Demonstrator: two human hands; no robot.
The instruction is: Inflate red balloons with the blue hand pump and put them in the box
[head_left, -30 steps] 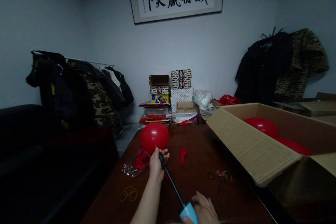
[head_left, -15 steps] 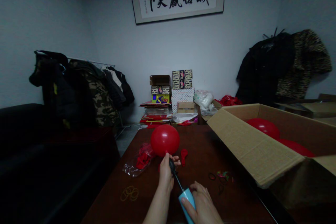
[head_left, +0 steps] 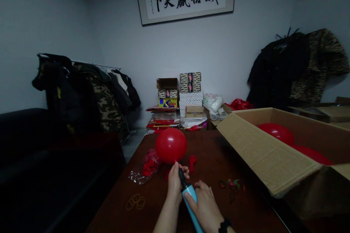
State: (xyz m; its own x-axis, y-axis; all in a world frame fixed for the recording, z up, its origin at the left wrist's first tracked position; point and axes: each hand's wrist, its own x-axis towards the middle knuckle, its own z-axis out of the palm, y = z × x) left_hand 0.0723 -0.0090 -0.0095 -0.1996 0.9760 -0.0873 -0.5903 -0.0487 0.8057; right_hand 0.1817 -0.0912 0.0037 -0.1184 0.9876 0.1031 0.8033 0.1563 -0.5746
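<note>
A partly inflated red balloon [head_left: 171, 145] stands off the front of my left hand [head_left: 175, 181], which is closed around the balloon's neck and the black nozzle end of a hand pump. My right hand [head_left: 203, 200] is wrapped round the light blue barrel of the balloon pump [head_left: 192, 207], with a dark band at the wrist. The barrel is pushed up close to the black nozzle, and no rod shows between them. Just right of the left hand a flat red balloon [head_left: 192, 163] lies on the table. Left of it is a clear bag of red balloons [head_left: 150, 166].
Yellow rubber bands [head_left: 135, 201] lie at the left of the brown table [head_left: 109, 207]. Small coloured bands [head_left: 233, 184] lie at the right. An open cardboard box [head_left: 269, 153] with red balloons stands along the right side. Stacked boxes [head_left: 190, 96] are at the back.
My right hand has pushed the blue barrel forward toward the left hand, and the metal rod that showed before is now covered. The balloon looks slightly bigger.
</note>
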